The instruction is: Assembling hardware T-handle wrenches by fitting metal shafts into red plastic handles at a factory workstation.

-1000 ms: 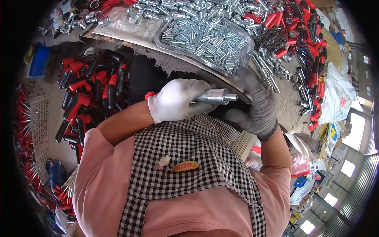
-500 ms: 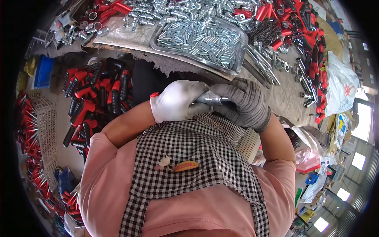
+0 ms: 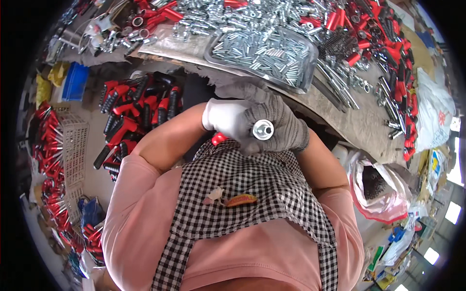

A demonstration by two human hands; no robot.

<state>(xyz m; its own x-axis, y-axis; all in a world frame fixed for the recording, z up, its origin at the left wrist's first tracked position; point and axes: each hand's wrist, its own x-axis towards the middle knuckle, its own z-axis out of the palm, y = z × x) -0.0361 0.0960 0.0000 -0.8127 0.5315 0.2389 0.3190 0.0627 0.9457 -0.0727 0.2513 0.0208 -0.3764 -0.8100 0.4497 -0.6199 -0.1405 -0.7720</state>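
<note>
Close in front of my apron, both gloved hands are together. A hollow, shiny metal cylinder (image 3: 262,129) sits between them, its round open end facing up. My right hand (image 3: 286,123), in a grey striped glove, is closed around it, some fingers reaching over toward the left. My left hand (image 3: 224,116), in a white glove with a grey palm, presses against the same cylinder from the left; its fingers are partly covered by the right. Just below the left hand a small red piece (image 3: 219,138) shows; I cannot tell what it belongs to.
On the bench ahead stands a metal tray (image 3: 310,72) of short pins, among heaped metal fittings (image 3: 213,22) and red-black tools (image 3: 393,53). More red-black handles (image 3: 138,104) lie at left beside a plastic crate (image 3: 74,150). A lined bag (image 3: 374,186) holds dark parts at right.
The metal cylinder has turned from lying sideways to pointing its open end upward. My right hand has shifted left over the left hand, and the view has moved slightly.
</note>
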